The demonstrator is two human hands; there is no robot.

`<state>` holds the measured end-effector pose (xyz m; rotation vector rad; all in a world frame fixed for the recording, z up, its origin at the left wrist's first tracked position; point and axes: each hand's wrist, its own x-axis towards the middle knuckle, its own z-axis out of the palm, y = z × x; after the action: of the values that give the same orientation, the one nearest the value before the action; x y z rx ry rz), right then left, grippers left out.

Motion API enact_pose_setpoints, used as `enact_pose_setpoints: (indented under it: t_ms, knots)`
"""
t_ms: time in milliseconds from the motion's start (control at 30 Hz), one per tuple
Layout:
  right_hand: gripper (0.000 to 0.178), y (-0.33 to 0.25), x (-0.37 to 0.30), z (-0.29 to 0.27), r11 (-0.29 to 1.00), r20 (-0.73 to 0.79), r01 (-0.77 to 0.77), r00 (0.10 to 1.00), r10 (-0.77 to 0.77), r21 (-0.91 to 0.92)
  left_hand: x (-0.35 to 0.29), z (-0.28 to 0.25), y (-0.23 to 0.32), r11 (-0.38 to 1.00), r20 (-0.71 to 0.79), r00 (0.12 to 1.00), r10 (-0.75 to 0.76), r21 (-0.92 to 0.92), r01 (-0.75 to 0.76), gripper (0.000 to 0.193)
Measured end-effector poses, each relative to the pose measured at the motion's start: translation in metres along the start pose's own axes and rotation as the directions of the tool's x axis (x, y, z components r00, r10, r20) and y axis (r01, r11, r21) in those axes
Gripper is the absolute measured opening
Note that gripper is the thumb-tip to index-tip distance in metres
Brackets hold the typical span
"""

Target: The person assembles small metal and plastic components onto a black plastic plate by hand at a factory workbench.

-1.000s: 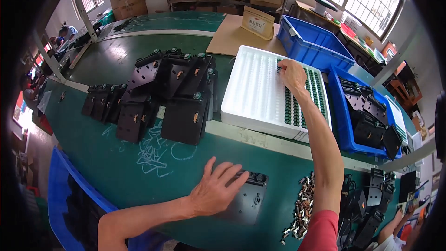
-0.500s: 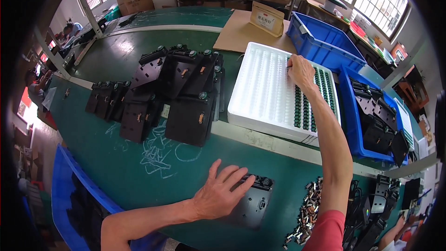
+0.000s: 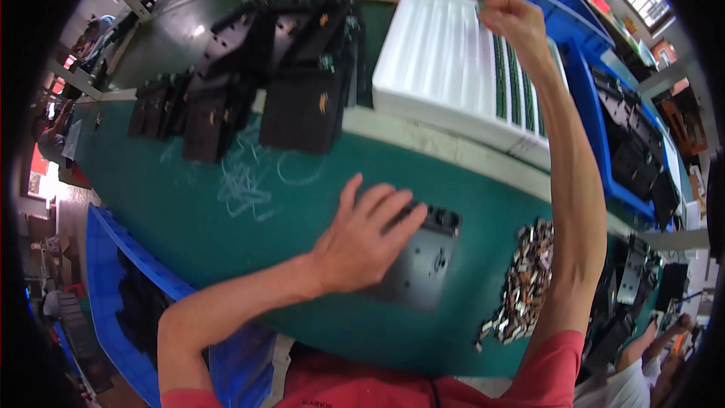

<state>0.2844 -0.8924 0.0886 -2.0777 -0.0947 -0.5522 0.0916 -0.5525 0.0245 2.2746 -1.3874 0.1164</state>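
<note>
My left hand (image 3: 366,238) lies with fingers spread on a flat black metal plate (image 3: 427,268), which rests on the green tabletop. Along the plate's far edge runs a raised black strip with round fittings, partly under my fingers. Above the far part of a white foam tray (image 3: 423,53), my right hand (image 3: 517,24) is closed in a pinch. A tiny dark green part (image 3: 479,7) shows at its fingertips, too blurred to make out fully. Rows of small green parts (image 3: 515,91) fill several grooves on the tray's right side; the grooves to the left look bare white.
Stacked black plates (image 3: 302,109) with small connectors stand at the far left. Loose metal connectors (image 3: 525,279) lie heaped beside my right forearm. A blue bin (image 3: 581,98) of black plates stands right of the tray. Another blue bin (image 3: 106,257) sits at lower left.
The view has tipped down, so everything sits higher in the picture. My right hand has lifted from among the tray's grooves, pinching a small green part. My left hand stays on the plate.
</note>
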Motion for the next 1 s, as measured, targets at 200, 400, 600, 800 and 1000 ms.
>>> enact_pose_setpoints:
  t_ms: [200, 400, 600, 800, 1000]
  knots:
    - [0.019, -0.056, -0.074, 0.004, 0.883, 0.09, -0.186, 0.982, 0.163, 0.431, 0.006, 0.002, 0.0, 0.998, -0.052, 0.998, 0.025, 0.051, -0.023, 0.051]
    - [0.025, -0.097, -0.169, 0.024, 0.714, 0.116, -0.36, 0.923, 0.368, 0.6, -0.001, 0.009, -0.001, 0.995, -0.088, 0.994, 0.065, 0.084, -0.058, 0.047]
    - [0.028, -0.119, -0.239, 0.022, 0.649, 0.149, -0.467, 0.863, 0.483, 0.6, -0.003, 0.013, -0.003, 0.991, -0.147, 0.984, 0.098, 0.1, -0.084, 0.046]
    - [0.027, -0.116, -0.279, 0.023, 0.559, 0.174, -0.522, 0.811, 0.558, 0.644, -0.004, 0.014, -0.006, 0.99, -0.157, 0.981, 0.114, 0.103, -0.099, 0.045]
    - [0.028, -0.112, -0.298, 0.026, 0.609, 0.146, -0.475, 0.848, 0.509, 0.635, -0.002, 0.016, -0.007, 0.987, -0.175, 0.975, 0.137, 0.111, -0.119, 0.045]
